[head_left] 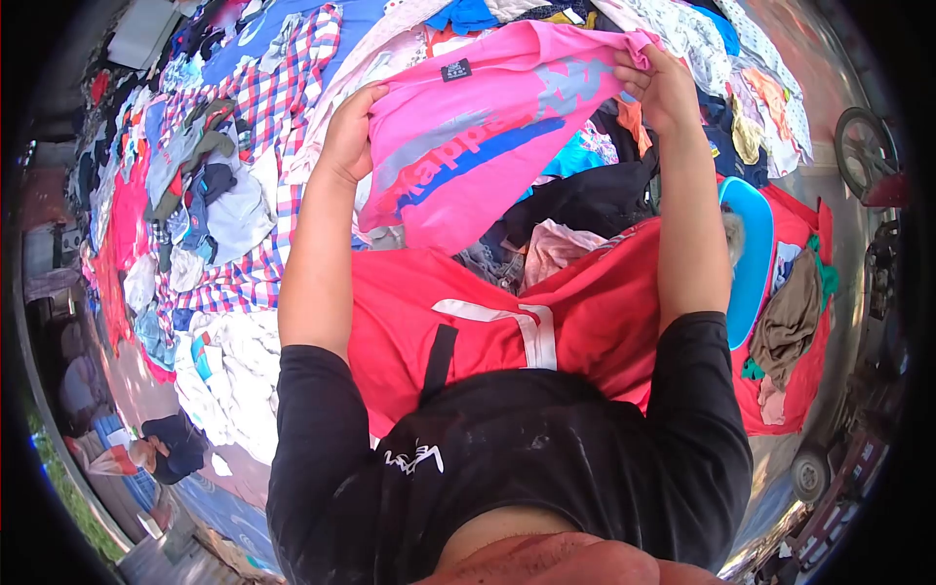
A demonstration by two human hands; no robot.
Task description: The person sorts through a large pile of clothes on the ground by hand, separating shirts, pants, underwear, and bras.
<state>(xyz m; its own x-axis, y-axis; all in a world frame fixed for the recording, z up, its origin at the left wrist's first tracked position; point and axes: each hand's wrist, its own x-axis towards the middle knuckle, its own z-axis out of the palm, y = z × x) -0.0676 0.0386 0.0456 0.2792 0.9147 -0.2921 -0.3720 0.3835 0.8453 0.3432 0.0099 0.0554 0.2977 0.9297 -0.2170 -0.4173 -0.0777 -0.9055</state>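
Observation:
A pink T-shirt [429, 127] with a grey and blue print and a dark neck label hangs stretched between my two hands, above my lap. My left hand [353, 135] pinches its edge on the left. On the right, my right hand [659, 86] grips a bunched corner of the same shirt, higher up. Red shorts [409, 292] with white stripes cover my legs. Just beyond the shirt lie a black garment [590, 200] and a pale pink cloth [561, 252], partly hidden by it.
Heaped clothes surround me, including a red-and-blue checked cloth [310, 68] and white garments [239, 380] at left. A blue plastic rim [753, 258] stands by my right arm, beside a brown garment [790, 317]. Wheels [866, 154] show far right; another person [175, 448] is at lower left.

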